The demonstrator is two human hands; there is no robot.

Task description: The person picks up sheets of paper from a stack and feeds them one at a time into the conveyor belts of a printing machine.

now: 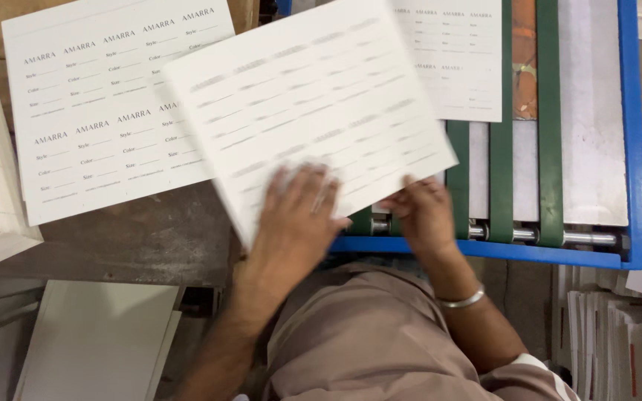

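left hand (pixel 291 223) flat on printed sheet (pixel 310 96) | right hand (pixel 425 212) gripping its edge

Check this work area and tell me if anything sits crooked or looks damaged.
The printed sheet under both hands is turned at an angle to the blue machine frame and blurred. The left hand lies flat on it; the right hand grips its lower edge. Nothing looks torn or spilled.
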